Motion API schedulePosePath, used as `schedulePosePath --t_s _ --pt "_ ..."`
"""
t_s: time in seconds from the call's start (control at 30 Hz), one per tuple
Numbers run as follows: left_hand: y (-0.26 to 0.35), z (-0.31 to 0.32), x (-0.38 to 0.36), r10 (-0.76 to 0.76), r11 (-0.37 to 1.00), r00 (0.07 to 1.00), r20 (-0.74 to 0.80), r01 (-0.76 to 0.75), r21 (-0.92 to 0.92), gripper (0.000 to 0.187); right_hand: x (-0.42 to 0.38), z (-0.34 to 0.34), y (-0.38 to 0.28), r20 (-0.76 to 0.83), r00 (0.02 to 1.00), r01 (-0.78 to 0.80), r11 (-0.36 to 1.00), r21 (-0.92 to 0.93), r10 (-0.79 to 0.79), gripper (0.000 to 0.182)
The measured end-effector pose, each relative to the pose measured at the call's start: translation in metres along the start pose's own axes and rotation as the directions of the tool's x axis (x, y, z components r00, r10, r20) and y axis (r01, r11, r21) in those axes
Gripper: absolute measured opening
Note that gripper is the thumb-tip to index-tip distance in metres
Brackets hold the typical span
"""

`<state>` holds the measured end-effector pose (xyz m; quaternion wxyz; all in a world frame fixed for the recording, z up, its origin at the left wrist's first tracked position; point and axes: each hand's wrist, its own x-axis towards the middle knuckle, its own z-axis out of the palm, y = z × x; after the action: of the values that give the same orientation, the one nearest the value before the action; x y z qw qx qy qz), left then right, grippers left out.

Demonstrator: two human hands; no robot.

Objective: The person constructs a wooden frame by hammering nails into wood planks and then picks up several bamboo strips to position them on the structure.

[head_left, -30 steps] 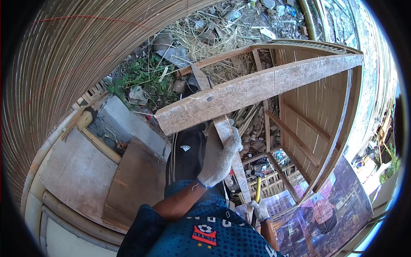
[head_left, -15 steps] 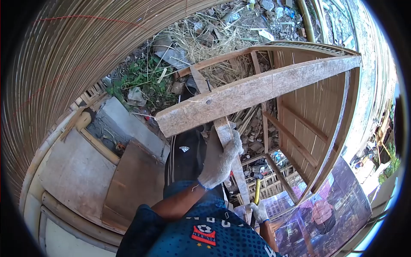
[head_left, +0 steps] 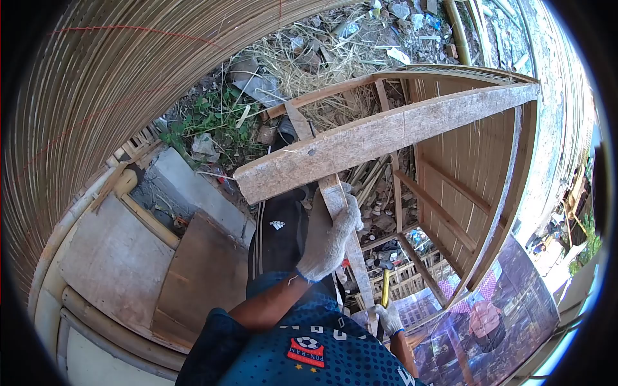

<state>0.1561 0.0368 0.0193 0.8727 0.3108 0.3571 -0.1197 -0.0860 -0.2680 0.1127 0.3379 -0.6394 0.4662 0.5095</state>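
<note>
"What's the head view got by way of materials?"

"Mostly wood. A wide, weathered greyish-brown board point(head_left: 380, 140) with a rough face and a dark round spot near its blunt end, and a narrow pale wooden batten point(head_left: 362, 267) crossing behind it. A thin dark nail point(head_left: 313, 128) sticks up at the board's upper edge."

"And the hands?"

"The left hand point(head_left: 333, 241), in a whitish knitted glove, is wrapped around the batten, just below the board's lower edge. The right hand point(head_left: 389, 318), gloved too, is closed on a hammer with a yellow handle and dark head point(head_left: 385, 288), beside the batten's lower end."

"So where does the board lie?"

"Slantwise, above the left hand in view. Its blunt end is over the dark striped trousers point(head_left: 279, 235); its other end meets the upper right corner of a brown wooden frame with a woven panel point(head_left: 463, 154)."

"What's around them?"

"Straw-strewn, littered ground point(head_left: 322, 55) beyond the frame's top edge, leafy green plants point(head_left: 215, 122) off its upper left corner, a curving slatted wall point(head_left: 96, 96) at left, flat grey-brown sheets point(head_left: 119, 257) below that, and a glossy purple printed sheet point(head_left: 515, 309) by the frame's lower right edge."
</note>
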Motion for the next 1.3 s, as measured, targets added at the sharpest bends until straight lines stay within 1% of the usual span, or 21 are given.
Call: schedulePosePath --t_s 0.07,0.17,0.3,0.4,0.5,0.6,0.7,0.8,0.9,1.0,1.1,1.2,1.3 --pt "0.001 -0.002 0.000 -0.006 0.999 1.000 0.008 0.006 0.044 0.053 -0.002 0.002 -0.001 0.003 1.000 0.011 1.000 -0.001 -0.011 0.045" --pt "-0.003 -0.004 0.003 -0.014 1.000 1.000 -0.013 0.014 0.023 0.053 0.003 0.002 -0.002 -0.011 1.000 0.026 0.999 -0.023 -0.027 0.046" --pt "-0.005 -0.009 0.004 -0.003 0.998 1.000 -0.030 0.004 0.057 0.052 0.010 0.000 0.012 -0.007 1.000 -0.012 0.997 -0.078 0.011 0.046" --pt "-0.002 -0.003 0.002 -0.012 0.998 1.000 -0.014 0.013 0.062 0.049 0.008 0.000 0.010 0.011 1.000 0.022 1.000 -0.014 -0.022 0.046" --pt "-0.004 -0.002 0.003 -0.015 0.997 1.000 -0.007 0.015 0.075 0.049 0.004 0.000 0.004 -0.001 1.000 0.003 1.000 -0.006 -0.003 0.047" --pt "-0.006 -0.003 0.003 0.029 1.000 0.999 -0.022 -0.029 0.003 0.040 0.005 0.001 0.009 -0.024 1.000 0.004 1.000 -0.023 -0.004 0.047" --pt "-0.004 -0.002 0.003 0.048 0.999 0.998 -0.031 -0.048 0.001 0.042 0.006 0.000 0.009 -0.009 1.000 0.005 0.998 -0.066 -0.005 0.048" --pt "-0.001 0.001 0.004 0.043 0.999 0.998 -0.036 -0.043 -0.007 0.045 0.005 0.002 0.007 -0.021 1.000 0.010 0.999 -0.049 -0.011 0.046" --pt "-0.003 -0.002 0.005 0.041 0.999 0.998 -0.042 -0.040 0.031 0.045 0.002 0.004 0.000 -0.025 0.999 0.024 0.999 -0.036 -0.024 0.045" --pt "-0.004 -0.003 0.005 0.054 0.998 0.998 -0.027 -0.054 0.015 0.045 0.004 0.003 0.003 -0.012 1.000 -0.001 0.999 -0.044 0.000 0.044" --pt "0.000 -0.005 0.005 0.056 0.995 0.998 0.003 -0.056 0.084 0.045 0.001 0.004 -0.003 -0.013 1.000 0.021 0.999 -0.040 -0.021 0.046" --pt "0.010 -0.003 0.003 -0.016 0.987 1.000 0.015 0.014 0.162 0.058 0.001 0.005 -0.001 -0.041 0.998 0.044 0.998 -0.040 -0.046 0.048" --pt "0.009 -0.011 -0.003 -0.084 0.984 0.993 0.081 0.070 0.163 0.064 0.004 0.005 0.013 -0.099 0.993 0.058 0.995 -0.082 -0.066 0.049"
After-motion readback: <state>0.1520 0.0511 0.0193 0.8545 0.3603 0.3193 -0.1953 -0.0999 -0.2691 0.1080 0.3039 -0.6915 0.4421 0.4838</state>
